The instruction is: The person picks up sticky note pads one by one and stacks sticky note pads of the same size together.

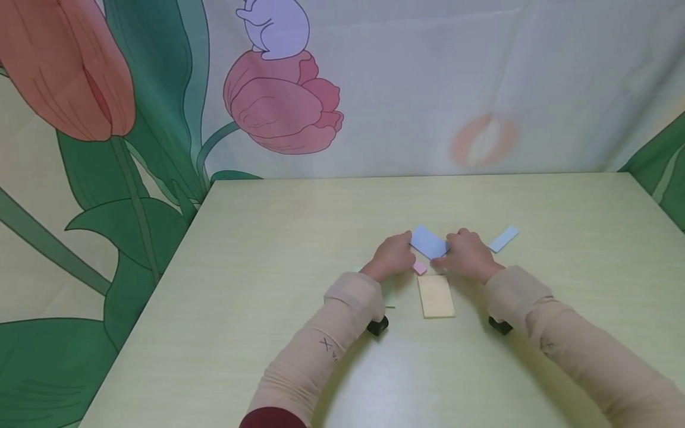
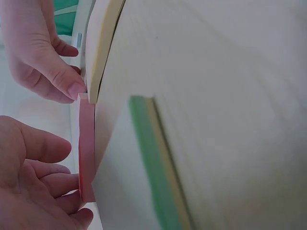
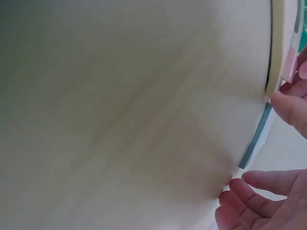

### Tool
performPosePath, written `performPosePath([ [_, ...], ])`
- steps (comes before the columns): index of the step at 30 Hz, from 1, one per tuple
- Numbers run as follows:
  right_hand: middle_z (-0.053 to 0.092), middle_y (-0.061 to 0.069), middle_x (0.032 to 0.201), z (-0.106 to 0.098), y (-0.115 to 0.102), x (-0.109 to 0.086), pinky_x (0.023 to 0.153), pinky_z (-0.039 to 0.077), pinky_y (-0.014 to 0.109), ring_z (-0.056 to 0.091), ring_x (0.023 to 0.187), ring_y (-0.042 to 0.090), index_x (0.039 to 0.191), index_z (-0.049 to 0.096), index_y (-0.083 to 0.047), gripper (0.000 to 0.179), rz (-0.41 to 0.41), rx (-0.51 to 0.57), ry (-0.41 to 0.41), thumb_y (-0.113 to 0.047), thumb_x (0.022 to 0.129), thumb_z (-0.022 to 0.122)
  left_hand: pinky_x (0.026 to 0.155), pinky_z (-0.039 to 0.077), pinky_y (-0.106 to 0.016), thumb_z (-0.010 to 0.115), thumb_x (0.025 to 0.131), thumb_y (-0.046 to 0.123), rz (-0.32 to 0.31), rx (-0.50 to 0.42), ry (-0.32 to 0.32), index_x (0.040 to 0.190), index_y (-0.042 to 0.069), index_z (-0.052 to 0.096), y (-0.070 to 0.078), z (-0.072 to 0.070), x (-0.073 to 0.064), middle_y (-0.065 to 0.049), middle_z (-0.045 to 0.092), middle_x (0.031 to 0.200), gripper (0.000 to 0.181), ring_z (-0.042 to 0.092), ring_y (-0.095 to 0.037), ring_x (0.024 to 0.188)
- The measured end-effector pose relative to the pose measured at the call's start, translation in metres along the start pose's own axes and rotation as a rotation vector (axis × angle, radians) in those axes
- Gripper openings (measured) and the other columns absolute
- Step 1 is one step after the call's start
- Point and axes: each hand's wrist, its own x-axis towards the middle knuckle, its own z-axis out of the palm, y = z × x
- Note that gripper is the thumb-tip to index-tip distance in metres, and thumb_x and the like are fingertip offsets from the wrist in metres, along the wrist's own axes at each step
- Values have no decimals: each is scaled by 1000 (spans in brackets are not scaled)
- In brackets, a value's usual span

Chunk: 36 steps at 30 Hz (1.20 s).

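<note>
On the table, a blue sticky-note pad (image 1: 428, 242) lies between the two hands. My left hand (image 1: 395, 255) is at its left corner, and my right hand (image 1: 467, 254) is at its right side. The left wrist view shows the left fingers loosely bent, with thumb and fingers apart, beside a pink pad (image 2: 87, 148). In the right wrist view, the right fingertips (image 3: 237, 189) are right at one end of the blue pad's edge (image 3: 256, 136). A small part of the pink pad (image 1: 420, 268) shows below the blue one. The left arm partly hides a green pad (image 1: 389, 294).
Nearer the person lies a pale yellow pad (image 1: 436, 296). A narrow light blue strip (image 1: 503, 239) sits beyond the right hand. Behind the table (image 1: 214, 285) hangs a cloth (image 1: 407, 89) printed with flowers and leaves.
</note>
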Motion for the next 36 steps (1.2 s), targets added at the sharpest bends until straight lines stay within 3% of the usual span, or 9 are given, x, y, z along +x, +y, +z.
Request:
performPosePath([
  [8,50,11,79,-3,0,3,56,33,27,42,71,22,77,59,-1,38,3,-41,-39,-37,72,67,61,37,-23,51,80,6,12,-4,-9,105,2,50,0,0,0,-9,57,94,26,46,-18,74],
  [10,49,10,78,-3,0,4,55,33,27,42,69,21,75,58,-1,37,7,-45,-47,-37,72,67,69,41,-24,50,80,6,5,-13,-10,113,1,49,0,0,-1,-9,57,104,33,48,-18,81],
  [12,49,10,76,-4,0,5,54,33,27,42,67,21,73,58,-1,36,15,-42,-51,-36,72,67,84,42,-25,48,81,7,-12,-24,-11,124,0,44,-1,0,-1,-11,53,120,43,51,-19,98],
  [15,49,9,73,-5,-1,7,53,33,27,42,65,20,72,57,-1,35,26,-34,-58,-35,72,67,103,31,-29,46,83,7,-56,-47,-7,135,0,32,-3,-1,-1,-11,38,138,54,39,-20,124],
  [19,50,9,72,-5,-1,8,53,34,27,43,64,20,73,57,-1,35,39,-29,-65,-35,72,66,105,29,-31,45,84,7,-91,-69,11,137,0,28,-8,-3,-2,-11,34,140,56,34,-22,128],
  [27,51,8,70,-5,-3,2,55,36,26,44,64,19,75,56,0,36,74,58,-32,-35,72,63,108,23,-31,42,83,5,-84,-147,26,138,-1,23,-18,-6,-6,-12,27,144,58,24,-22,133],
  [32,51,9,72,-6,-6,-6,52,35,25,43,64,19,77,54,0,36,98,86,16,-34,71,64,107,23,-32,42,82,4,-82,-149,40,138,-1,24,-20,-7,-7,-13,28,143,59,25,-23,132],
  [35,50,10,73,-8,-10,-13,50,34,25,44,65,20,79,53,2,37,102,85,41,-33,71,64,106,26,-32,43,82,5,-78,-136,53,136,-3,27,-21,-9,-8,-14,32,141,57,29,-24,130],
  [36,51,11,74,-9,-11,-15,50,34,25,44,65,20,80,53,3,38,98,81,46,-33,72,64,103,31,-31,44,82,5,-74,-129,57,134,-4,32,-22,-9,-9,-15,38,137,54,36,-25,126],
])
